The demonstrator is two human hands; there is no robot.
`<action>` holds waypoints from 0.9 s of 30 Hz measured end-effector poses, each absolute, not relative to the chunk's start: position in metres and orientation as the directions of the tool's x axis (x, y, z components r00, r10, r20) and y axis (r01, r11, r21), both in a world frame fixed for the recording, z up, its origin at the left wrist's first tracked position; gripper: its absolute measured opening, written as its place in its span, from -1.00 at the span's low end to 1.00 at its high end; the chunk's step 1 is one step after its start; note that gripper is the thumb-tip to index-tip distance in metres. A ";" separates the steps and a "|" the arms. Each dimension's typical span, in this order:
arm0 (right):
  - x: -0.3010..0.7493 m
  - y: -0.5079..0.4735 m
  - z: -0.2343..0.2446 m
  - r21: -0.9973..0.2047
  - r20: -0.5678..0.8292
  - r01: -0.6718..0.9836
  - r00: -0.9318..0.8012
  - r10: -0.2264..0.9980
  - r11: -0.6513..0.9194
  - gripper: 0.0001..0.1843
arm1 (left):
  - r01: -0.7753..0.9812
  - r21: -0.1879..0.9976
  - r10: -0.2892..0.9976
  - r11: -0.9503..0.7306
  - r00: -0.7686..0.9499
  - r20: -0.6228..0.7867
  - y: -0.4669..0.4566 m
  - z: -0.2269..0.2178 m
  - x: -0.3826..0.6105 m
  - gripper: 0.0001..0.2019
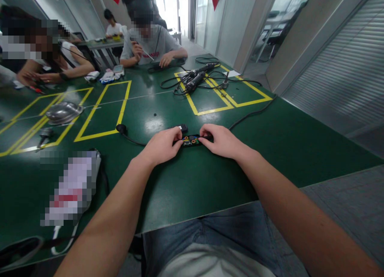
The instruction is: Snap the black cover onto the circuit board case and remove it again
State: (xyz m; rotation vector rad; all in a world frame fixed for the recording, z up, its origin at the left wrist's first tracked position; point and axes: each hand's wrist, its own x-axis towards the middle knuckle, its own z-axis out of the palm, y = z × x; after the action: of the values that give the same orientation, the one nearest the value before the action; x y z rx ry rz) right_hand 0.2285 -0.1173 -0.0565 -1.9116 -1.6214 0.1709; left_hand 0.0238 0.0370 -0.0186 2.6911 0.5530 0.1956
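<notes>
A small black device (191, 140) with orange rings and a green board inside lies on the green table (195, 177) in front of me. My left hand (163, 145) pinches its left end with curled fingers. My right hand (220, 140) grips its right end the same way. A small black ribbed part (181, 128) lies just behind the device, close to my left fingertips. A black cable (132, 139) with a round plug runs in from the left toward my left hand.
Yellow tape boxes (102, 109) mark the table. Black tools with tangled cables (195, 80) lie at the back middle. A shiny metal dish (63, 111) sits left. A blurred pouch (73, 187) lies near left. Other people work at the far side.
</notes>
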 end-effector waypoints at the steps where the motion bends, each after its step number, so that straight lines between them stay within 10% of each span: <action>1: 0.228 -0.118 -0.057 -0.528 0.290 0.848 0.237 0.927 -0.052 -0.94 | 0.355 0.391 0.409 -0.849 0.910 0.062 0.037 -0.019 0.024 -0.98; 11: 0.231 -0.120 -0.051 -0.586 0.408 0.808 0.237 0.882 0.055 -0.92 | 0.323 0.537 0.441 -0.779 0.892 0.102 0.043 -0.013 0.021 -0.98; 27: 0.244 -0.122 -0.048 -0.722 0.212 0.691 0.272 0.939 -0.037 -0.89 | 0.292 0.618 0.411 -0.730 0.910 0.055 0.057 -0.021 0.020 -0.84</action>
State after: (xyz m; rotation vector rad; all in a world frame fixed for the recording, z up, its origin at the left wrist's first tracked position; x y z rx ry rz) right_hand 0.2438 -0.1217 -0.0481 -1.7913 -1.4835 0.4172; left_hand 0.0197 0.0566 -0.0212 2.4378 0.5001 0.2482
